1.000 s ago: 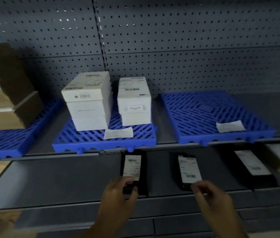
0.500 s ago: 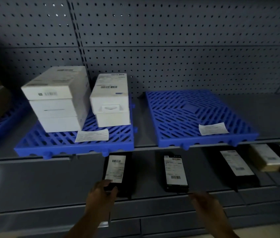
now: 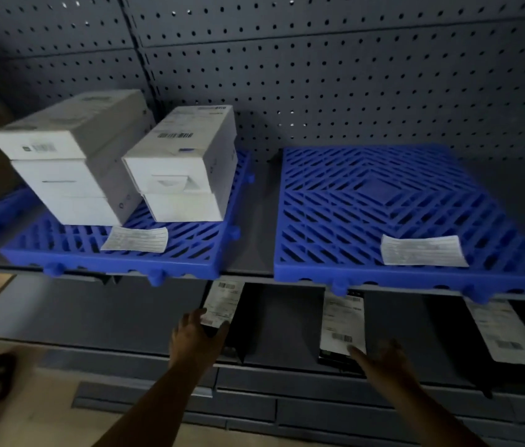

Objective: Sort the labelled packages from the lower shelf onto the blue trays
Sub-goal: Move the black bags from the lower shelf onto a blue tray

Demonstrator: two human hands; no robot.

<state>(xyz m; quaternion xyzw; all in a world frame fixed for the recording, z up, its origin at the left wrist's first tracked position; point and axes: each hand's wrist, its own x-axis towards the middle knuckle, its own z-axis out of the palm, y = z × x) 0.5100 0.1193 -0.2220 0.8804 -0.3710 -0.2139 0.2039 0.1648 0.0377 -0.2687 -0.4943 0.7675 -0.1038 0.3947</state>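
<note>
Right hand [image 3: 383, 359] has advanced since the earlier frame, its fingers extended onto the near end of the middle black package [image 3: 342, 330]. Left hand [image 3: 195, 338] grips the left black package [image 3: 224, 306] at its near end. Both packages lie on the lower shelf [image 3: 109, 311], long axes running away from the person.

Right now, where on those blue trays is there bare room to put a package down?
The right blue tray is bare but for a paper slip at its front right. The left blue tray is crowded: two stacks of white boxes leave only a front strip beside its slip. The shelf gap between trays is free.
</note>
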